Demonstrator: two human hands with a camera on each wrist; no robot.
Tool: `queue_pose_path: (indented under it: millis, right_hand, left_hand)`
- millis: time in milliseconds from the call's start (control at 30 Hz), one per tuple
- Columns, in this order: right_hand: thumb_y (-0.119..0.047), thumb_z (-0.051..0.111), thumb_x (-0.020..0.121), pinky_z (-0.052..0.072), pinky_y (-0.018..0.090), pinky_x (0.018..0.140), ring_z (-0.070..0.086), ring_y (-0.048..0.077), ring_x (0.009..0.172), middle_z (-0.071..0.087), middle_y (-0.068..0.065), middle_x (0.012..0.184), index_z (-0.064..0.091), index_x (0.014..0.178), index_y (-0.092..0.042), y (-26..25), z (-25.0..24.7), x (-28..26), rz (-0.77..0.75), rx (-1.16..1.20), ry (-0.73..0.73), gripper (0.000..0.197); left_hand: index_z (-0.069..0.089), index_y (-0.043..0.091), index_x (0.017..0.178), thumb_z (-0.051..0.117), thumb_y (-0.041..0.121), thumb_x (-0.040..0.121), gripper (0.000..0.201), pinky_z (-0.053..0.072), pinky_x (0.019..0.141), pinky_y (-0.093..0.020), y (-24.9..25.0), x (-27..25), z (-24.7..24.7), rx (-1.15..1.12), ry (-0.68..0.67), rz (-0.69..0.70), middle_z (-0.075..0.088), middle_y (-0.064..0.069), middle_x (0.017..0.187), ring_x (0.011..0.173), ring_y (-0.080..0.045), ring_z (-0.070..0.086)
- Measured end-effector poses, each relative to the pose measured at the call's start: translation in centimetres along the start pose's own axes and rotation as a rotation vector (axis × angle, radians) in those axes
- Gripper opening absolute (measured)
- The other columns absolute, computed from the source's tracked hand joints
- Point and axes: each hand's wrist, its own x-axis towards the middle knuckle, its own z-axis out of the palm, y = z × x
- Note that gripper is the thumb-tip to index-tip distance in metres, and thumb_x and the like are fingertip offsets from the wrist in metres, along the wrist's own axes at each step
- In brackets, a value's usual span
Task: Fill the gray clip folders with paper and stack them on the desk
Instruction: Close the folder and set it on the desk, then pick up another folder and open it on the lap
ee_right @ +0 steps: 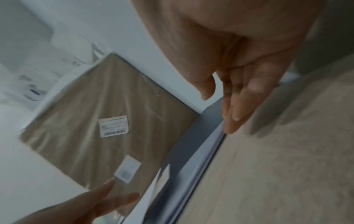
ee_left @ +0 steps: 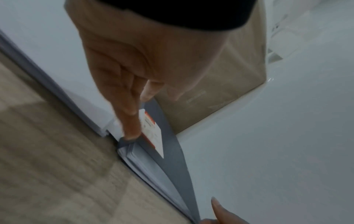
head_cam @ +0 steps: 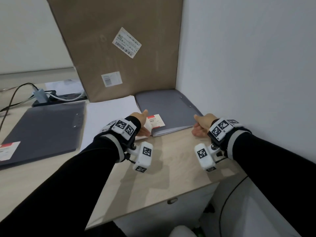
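Observation:
A gray clip folder (head_cam: 167,106) full of paper lies shut on the desk in the corner by the right wall, with a red and white label (head_cam: 156,120) at its near left corner. My left hand (head_cam: 145,123) is at that corner, fingers straight, one fingertip (ee_left: 131,134) pressing the cover's corner. My right hand (head_cam: 196,125) is at the near right corner, straight fingers (ee_right: 234,119) against the folder's front edge (ee_right: 216,141) and thumb over the cover. A white paper stack (head_cam: 111,113) lies just left of it. A second, darker gray folder (head_cam: 46,127) lies shut at the far left.
A tall brown cardboard box (head_cam: 119,48) leans upright behind the folder and the paper. A power strip (head_cam: 56,98) with cables sits at the back left. The white wall (head_cam: 248,82) runs close along the right. The desk's front edge (head_cam: 171,199) is near me.

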Motion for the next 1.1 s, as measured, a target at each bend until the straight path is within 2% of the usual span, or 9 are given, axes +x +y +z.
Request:
queue_pose_path:
  millis: [67,167,300,367,433,533,667,767,1100]
  right_hand:
    - [-0.033,0.042,0.099,0.045,0.017,0.037,0.058,0.010,0.032,0.062,0.010,0.061,0.054,0.075,-0.004,-1.4,0.7,-2.1,-0.049,-0.008,0.003,0.039]
    - [-0.028,0.041,0.100,0.042,0.012,0.034,0.057,0.005,0.034,0.060,0.006,0.068,0.053,0.073,-0.009,-3.9,3.4,-6.1,-0.165,0.006,-0.095,0.034]
    - [-0.012,0.050,0.094,0.047,0.020,0.057,0.057,0.015,0.069,0.060,0.007,0.081,0.058,0.090,-0.005,-6.4,10.0,-11.7,-0.271,-0.034,-0.327,0.011]
    - [-0.008,0.052,0.091,0.046,0.022,0.065,0.054,0.017,0.081,0.056,0.008,0.089,0.056,0.098,-0.006,-7.1,13.9,-13.6,-0.305,-0.072,-0.437,0.008]
    - [-0.006,0.053,0.090,0.046,0.025,0.069,0.050,0.017,0.085,0.052,0.007,0.094,0.057,0.103,-0.007,-7.7,17.9,-15.0,-0.309,-0.120,-0.509,0.013]
    - [-0.009,0.054,0.091,0.047,0.036,0.094,0.048,0.020,0.099,0.048,0.007,0.106,0.054,0.125,0.000,-8.4,23.3,-16.6,-0.332,-0.225,-0.581,0.035]
    - [-0.011,0.057,0.090,0.044,0.034,0.096,0.051,0.025,0.103,0.051,0.012,0.107,0.056,0.119,0.001,-9.1,27.7,-18.0,-0.371,-0.325,-0.569,0.032]
    - [-0.015,0.058,0.090,0.039,0.033,0.100,0.046,0.027,0.125,0.047,0.015,0.134,0.036,0.142,-0.001,-9.6,29.8,-18.1,-0.358,-0.368,-0.545,0.058]
    - [-0.020,0.057,0.091,0.037,0.043,0.108,0.038,0.035,0.134,0.034,0.015,0.150,0.026,0.146,-0.003,-9.4,33.2,-17.7,-0.271,-0.539,-0.607,0.065]
  left_hand:
    - [0.042,0.003,0.130,0.025,0.042,0.099,0.053,0.043,0.047,-0.017,-0.7,-0.9,-1.4,-0.140,0.031,0.086,0.066,-0.010,0.060,0.035,-0.014,0.061]
    - [0.042,0.009,0.130,0.030,0.030,0.099,0.039,0.037,0.047,-0.020,-3.9,-1.3,-4.9,-0.264,0.122,0.167,0.062,-0.007,0.067,0.031,-0.010,0.057]
    - [0.051,0.013,0.107,0.035,0.014,0.097,0.019,0.041,0.056,-0.025,-10.2,-1.7,-11.3,-0.321,0.351,0.148,0.058,-0.008,0.071,0.058,-0.021,0.055]
    - [0.061,0.005,0.100,0.042,0.011,0.092,0.021,0.046,0.075,-0.032,-13.7,-1.9,-15.0,-0.164,0.462,0.085,0.062,-0.018,0.087,0.081,-0.030,0.060]
    - [0.065,0.001,0.112,0.048,0.020,0.087,0.036,0.045,0.097,-0.037,-17.2,-1.8,-18.6,-0.025,0.555,-0.040,0.064,-0.021,0.114,0.109,-0.036,0.059]
    - [0.062,0.006,0.119,0.047,0.027,0.080,0.047,0.043,0.103,-0.039,-20.6,-2.4,-22.2,0.066,0.669,-0.146,0.059,-0.021,0.126,0.117,-0.038,0.055]
    - [0.048,0.003,0.134,0.048,0.024,0.088,0.050,0.038,0.103,-0.040,-23.1,-1.7,-24.8,0.154,0.675,-0.255,0.047,-0.025,0.138,0.125,-0.041,0.047]
    - [0.049,-0.004,0.131,0.050,0.020,0.089,0.048,0.041,0.099,-0.040,-23.6,-0.6,-25.7,0.116,0.635,-0.267,0.052,-0.027,0.133,0.121,-0.042,0.051]
    - [0.048,0.001,0.132,0.056,0.025,0.085,0.053,0.040,0.101,-0.039,-24.7,1.9,-27.7,0.173,0.612,-0.295,0.055,-0.021,0.130,0.120,-0.040,0.051]
